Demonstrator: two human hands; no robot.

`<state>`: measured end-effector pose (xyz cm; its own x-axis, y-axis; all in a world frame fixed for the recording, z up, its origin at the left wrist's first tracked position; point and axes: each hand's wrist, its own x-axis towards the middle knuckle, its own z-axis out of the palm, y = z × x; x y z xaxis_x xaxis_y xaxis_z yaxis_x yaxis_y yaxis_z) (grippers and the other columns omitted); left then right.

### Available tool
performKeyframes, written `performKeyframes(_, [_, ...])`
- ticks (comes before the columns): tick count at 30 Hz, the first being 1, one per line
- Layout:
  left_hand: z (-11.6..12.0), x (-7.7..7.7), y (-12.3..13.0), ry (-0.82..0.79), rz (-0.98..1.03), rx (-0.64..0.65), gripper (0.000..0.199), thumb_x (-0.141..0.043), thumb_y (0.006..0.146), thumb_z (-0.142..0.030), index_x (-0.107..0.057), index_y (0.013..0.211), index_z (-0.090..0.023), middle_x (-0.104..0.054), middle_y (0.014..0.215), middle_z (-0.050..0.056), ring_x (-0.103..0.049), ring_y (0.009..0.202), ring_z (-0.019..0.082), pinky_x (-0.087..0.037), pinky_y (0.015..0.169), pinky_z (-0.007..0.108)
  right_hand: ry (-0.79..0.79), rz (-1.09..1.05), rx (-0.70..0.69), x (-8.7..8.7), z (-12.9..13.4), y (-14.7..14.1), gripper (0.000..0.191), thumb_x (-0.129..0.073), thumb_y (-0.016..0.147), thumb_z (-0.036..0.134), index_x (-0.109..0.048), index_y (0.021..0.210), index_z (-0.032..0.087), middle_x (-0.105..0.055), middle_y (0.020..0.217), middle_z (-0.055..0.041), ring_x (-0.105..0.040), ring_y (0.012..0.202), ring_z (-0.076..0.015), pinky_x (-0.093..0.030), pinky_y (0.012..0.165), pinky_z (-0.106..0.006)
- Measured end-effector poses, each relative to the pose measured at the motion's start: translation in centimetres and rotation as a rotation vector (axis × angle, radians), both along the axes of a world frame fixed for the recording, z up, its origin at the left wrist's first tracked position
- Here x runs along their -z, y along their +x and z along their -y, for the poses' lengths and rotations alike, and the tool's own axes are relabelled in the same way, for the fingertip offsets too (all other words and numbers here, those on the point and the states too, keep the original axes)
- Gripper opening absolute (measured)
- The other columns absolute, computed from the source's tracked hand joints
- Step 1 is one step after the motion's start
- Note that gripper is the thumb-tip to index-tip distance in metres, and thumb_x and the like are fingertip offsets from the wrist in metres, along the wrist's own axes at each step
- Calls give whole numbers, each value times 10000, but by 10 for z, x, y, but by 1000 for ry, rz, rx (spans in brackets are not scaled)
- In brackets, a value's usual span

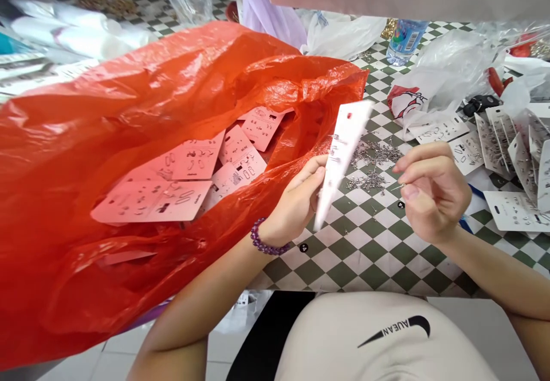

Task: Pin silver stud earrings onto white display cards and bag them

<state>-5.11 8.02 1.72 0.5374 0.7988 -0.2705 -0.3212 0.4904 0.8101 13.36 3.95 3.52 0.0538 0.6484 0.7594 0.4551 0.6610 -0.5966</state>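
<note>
My left hand [298, 200] grips a long white jewellery display card [341, 160], blurred by motion, with small metal pieces attached near its top. My right hand [433, 192] pinches a tiny metal pin [399, 187] between thumb and fingers, close to the card but apart from it. Below the card, a loose heap of small silver metal pieces [373, 166] lies on the green-and-white checked tablecloth [369, 243]. A purple beaded bracelet [264, 239] circles my left wrist.
A large orange-red plastic bag [86, 140] at the left holds several printed display cards [172, 166]. Several cards with metal pieces [515, 157] stand and lie at the right. Clear plastic bags [447, 69] and a water bottle [404, 40] lie at the back.
</note>
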Motion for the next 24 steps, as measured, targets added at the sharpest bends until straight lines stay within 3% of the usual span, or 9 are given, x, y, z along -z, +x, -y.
performKeyframes(3, [2, -3, 2, -27, 3, 0, 273, -627, 807, -381, -518, 997, -219, -498, 711, -50, -337, 445, 19, -288, 398, 159, -173, 5, -198, -2, 4, -6, 114, -503, 786, 122, -557, 796, 222, -589, 984, -40, -594, 846, -178, -528, 686, -356])
performKeyframes(7, [6, -3, 4, -3, -53, 72, 267, -647, 799, -351, -508, 980, -214, -564, 788, -23, -529, 605, 78, -426, 495, 181, -182, 129, -298, 0, 6, -14, 117, -534, 786, 104, -564, 824, 210, -603, 1084, -59, -614, 944, -178, -550, 774, -341])
performKeyframes(10, [8, -2, 6, -16, 52, 129, 335, -581, 820, -449, -566, 1044, -200, -626, 1007, 52, -613, 852, 190, -519, 614, 272, -223, 205, -215, 4, 5, -16, 90, -524, 812, 132, -566, 816, 211, -621, 1132, -76, -618, 993, -197, -529, 843, -383])
performKeyframes(14, [7, 0, 5, -75, 159, 191, 589, -368, 843, -656, -605, 1092, -177, -653, 1033, 101, -617, 973, 292, -545, 673, 351, -287, 277, -125, 6, 3, -13, 71, -512, 830, 155, -562, 809, 201, -653, 1111, -90, -612, 1028, -214, -486, 871, -402])
performKeyframes(16, [7, 0, 3, -69, 141, 260, 530, -509, 813, -584, -580, 1148, -180, -647, 1075, 95, -606, 1026, 306, -558, 745, 375, -291, 288, -93, 5, 2, -11, 72, -511, 833, 158, -562, 802, 200, -668, 1063, -80, -620, 984, -210, -477, 849, -392])
performKeyframes(18, [9, 0, 1, -31, 78, 326, 474, -627, 795, -394, -528, 1214, -197, -621, 1146, 83, -594, 1065, 283, -562, 806, 369, -280, 280, -56, 5, 3, -11, 68, -517, 832, 165, -564, 796, 199, -672, 1017, -72, -620, 939, -207, -471, 828, -384])
performKeyframes(20, [10, -1, 0, 33, 12, 364, 493, -631, 806, -257, -467, 1270, -221, -567, 1234, 82, -578, 1097, 254, -571, 825, 353, -237, 291, -28, 4, 3, -11, 62, -524, 830, 165, -566, 799, 197, -668, 987, -68, -615, 917, -204, -464, 820, -379])
performKeyframes(24, [13, -5, 1, 117, -94, 335, 602, -593, 844, -238, -313, 1376, -267, -404, 1394, 116, -560, 1127, 250, -606, 773, 338, -83, 420, 48, 8, 4, -12, 69, -549, 830, 151, -573, 814, 213, -653, 984, -44, -574, 877, -179, -463, 789, -351])
